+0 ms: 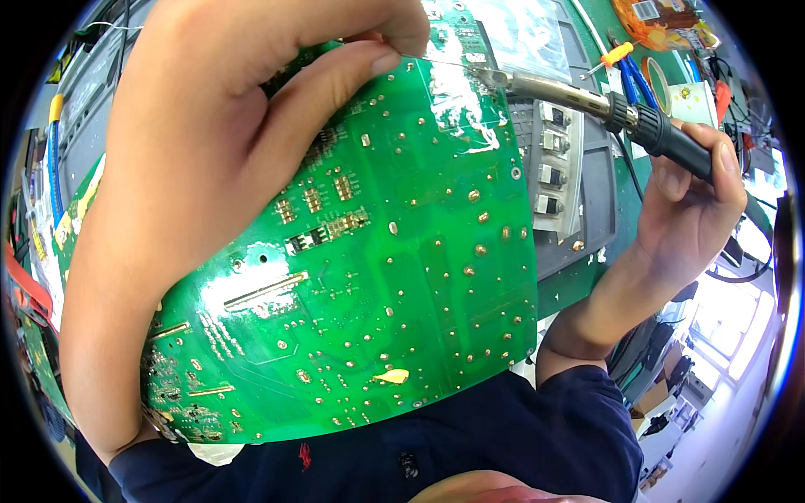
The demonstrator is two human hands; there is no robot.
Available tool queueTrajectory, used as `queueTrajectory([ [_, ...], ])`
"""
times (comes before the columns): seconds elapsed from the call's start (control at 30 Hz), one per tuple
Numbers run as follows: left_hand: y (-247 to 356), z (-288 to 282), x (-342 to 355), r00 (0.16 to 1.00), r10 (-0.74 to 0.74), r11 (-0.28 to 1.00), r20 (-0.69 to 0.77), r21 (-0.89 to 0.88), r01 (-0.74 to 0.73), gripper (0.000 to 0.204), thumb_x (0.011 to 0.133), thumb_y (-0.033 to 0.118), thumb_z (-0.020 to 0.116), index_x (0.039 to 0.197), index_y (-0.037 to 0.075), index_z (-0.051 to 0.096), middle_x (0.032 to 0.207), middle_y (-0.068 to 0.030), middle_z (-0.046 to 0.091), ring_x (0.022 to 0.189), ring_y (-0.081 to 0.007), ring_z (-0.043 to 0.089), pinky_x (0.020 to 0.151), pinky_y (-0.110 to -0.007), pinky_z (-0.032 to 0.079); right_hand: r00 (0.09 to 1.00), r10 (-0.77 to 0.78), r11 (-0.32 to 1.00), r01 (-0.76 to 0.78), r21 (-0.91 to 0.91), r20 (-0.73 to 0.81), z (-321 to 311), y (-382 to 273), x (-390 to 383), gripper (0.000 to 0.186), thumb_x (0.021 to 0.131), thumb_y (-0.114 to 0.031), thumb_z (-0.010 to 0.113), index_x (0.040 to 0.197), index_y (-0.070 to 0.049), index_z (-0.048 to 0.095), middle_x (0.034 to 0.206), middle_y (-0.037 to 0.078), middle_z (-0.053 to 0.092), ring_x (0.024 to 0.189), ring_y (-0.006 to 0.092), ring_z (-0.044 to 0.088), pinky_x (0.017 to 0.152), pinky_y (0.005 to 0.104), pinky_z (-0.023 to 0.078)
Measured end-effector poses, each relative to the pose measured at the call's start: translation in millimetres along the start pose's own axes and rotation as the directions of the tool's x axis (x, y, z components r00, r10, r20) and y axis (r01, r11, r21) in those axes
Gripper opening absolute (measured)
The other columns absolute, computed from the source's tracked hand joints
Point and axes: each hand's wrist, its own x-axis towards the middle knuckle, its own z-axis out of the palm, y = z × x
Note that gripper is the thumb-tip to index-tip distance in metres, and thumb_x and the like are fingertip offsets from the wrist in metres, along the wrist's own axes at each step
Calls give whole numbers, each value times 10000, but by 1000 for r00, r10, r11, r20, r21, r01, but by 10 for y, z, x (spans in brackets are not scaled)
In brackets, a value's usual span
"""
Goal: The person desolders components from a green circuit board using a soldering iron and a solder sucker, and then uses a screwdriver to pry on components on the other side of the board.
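Note:
A large green circuit board (pixel 436 277), solder side up, fills the middle. My left hand (pixel 218 142) arches over its upper left, thumb and forefinger pinched on a thin solder wire (pixel 440 61) that runs right toward the iron's tip. My right hand (pixel 692 184) grips the black handle of a soldering iron (pixel 629 117), whose metal tip meets or hovers over the board's upper right, by the wire's end; contact is hard to tell.
A grey tray (pixel 591 201) with small parts in a strip (pixel 553 142) lies right of the board. Screwdrivers (pixel 619 54), tape rolls (pixel 656 84), cables and an orange package (pixel 650 21) are behind it. A blue-and-yellow tool (pixel 54 159) lies at left.

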Motion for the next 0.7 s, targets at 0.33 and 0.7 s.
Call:
queueTrajectory([
  [0.33,21,-23,-7,1000,-8,1000,-5,3,8,168,865,77,559,978,-47,570,904,-127,552,822,-226,553,734,-291,433,999,16,1000,-16,23,-33,66,-20,7,374,904,-194,435,934,130,620,606,99,518,555,139,478,545,240,373],
  [0.7,53,-39,-11,1000,-12,1000,-7,12,12,197,868,99,556,993,-53,561,914,-136,543,832,-235,547,741,-301,431,999,0,999,2,42,-53,53,20,12,359,898,-181,455,924,136,622,634,116,543,548,133,484,546,240,378],
])
